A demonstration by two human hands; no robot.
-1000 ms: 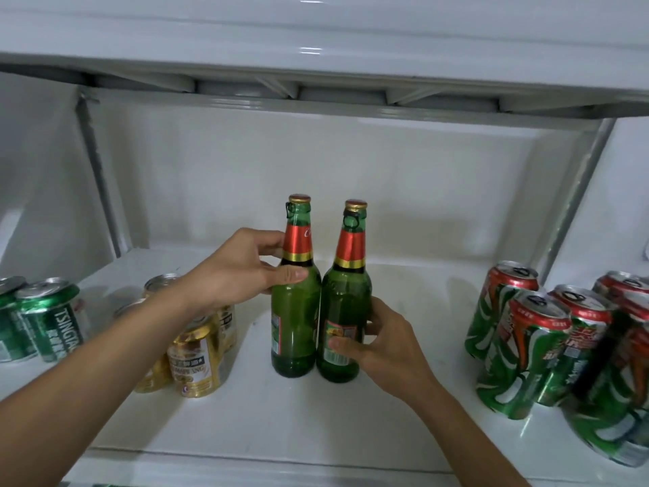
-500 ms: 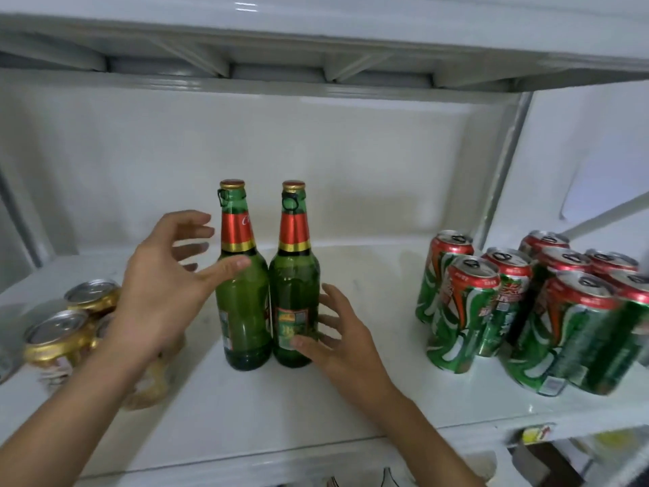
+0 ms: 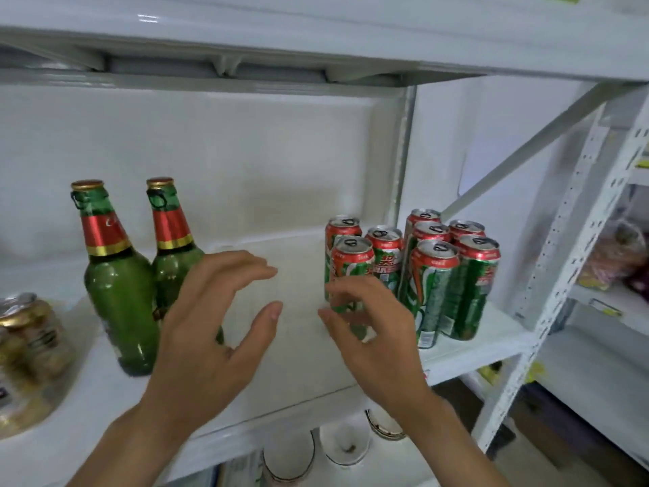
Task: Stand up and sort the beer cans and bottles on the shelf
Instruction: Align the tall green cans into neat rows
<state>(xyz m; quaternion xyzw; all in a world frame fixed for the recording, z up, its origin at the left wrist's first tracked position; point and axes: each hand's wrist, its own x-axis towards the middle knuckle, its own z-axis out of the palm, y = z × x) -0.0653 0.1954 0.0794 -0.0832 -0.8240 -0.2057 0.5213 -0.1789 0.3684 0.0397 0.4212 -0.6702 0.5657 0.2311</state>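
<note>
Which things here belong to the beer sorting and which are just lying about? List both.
Job:
two green bottles, upright
red-and-green cans, upright, clustered at right
gold cans, at left
shelf
left hand and right hand, both open

Lying about:
bowls on the shelf below
bagged goods on the neighbouring rack

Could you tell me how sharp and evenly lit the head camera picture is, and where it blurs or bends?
Head view: soft, even light with faint shadows; small glare on the upper shelf edge; the gold cans at far left are smeared by blur; the green bottles lean from wide-angle distortion; the red-and-green cans are fairly sharp; the left hand and right hand are slightly soft.
</note>
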